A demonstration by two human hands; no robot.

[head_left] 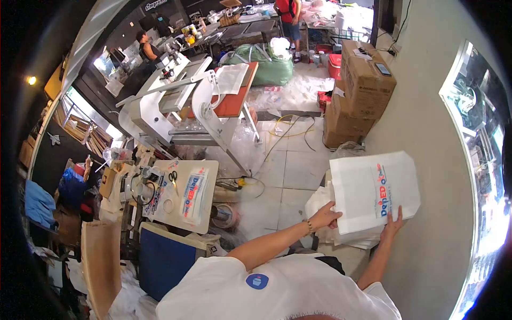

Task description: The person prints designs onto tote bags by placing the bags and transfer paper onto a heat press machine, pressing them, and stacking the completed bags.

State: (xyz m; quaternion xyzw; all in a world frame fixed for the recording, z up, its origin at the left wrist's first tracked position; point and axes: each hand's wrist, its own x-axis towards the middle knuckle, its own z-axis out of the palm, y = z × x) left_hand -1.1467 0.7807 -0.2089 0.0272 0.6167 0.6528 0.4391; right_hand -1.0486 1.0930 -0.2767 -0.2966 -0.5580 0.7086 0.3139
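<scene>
A flat white bag [349,186] with red and blue "DepED" lettering is held up in front of me on the right. My left hand [325,216] pinches it at its lower left corner. At the lower right edge, my right hand [393,226] grips it, with fingers showing over the printed face. Behind and below it, a pile of similar white sheets or bags [317,200] sits close to the wall. What supports the pile is mostly hidden by the bag and my arms.
A small table [212,178] at left carries scissors [173,179], a tape roll [168,206] and printed bags [194,196]. A blue chair [162,264] stands before it. Beyond are a white-framed machine [213,120], cardboard boxes [368,80], floor cables [288,128] and two people.
</scene>
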